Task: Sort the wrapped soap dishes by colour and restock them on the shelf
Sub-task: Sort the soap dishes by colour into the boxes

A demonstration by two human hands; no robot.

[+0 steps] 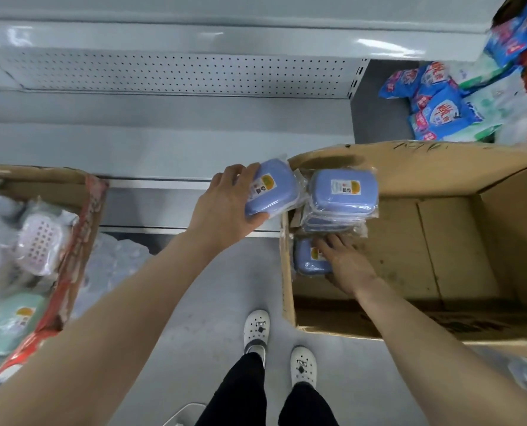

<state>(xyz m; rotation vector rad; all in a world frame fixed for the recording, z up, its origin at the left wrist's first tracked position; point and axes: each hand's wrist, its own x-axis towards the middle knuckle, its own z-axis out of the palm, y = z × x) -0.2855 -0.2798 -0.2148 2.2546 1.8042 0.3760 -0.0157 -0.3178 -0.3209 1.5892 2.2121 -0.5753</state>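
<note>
So, the left hand (225, 204) has a blue wrapped soap dish (271, 192) in a closed grip: thumb on the near edge, fingers curled over the far edge. It holds it label-up, just left of the big cardboard box (440, 235) and over the front of the shelf (163, 149).

The right hand (345, 262) is down inside that box, fingers spread over a second blue dish (307, 259) lying on the box floor. Can't tell whether that grip has closed on it or only rests there.

A stack of blue dishes (343, 195) stands in the box's far-left corner, wrapper ends sticking out, and it looks a bit uneven.

Step in hand, I'd judge: collecting the blues in one pile before shelving.

To do it well:
- Set each dish flat and label-up, edges squared w/ the one below.
- The wrap looks slick, so lower it, don't drop it, and steady the pile w/ the other hand.
- Grab by the hard shell, not the loose film.
- Keep blues apart from the mixed box (80, 216) at left, which has a white dish (40, 238) and a green dish (16, 315).
</note>
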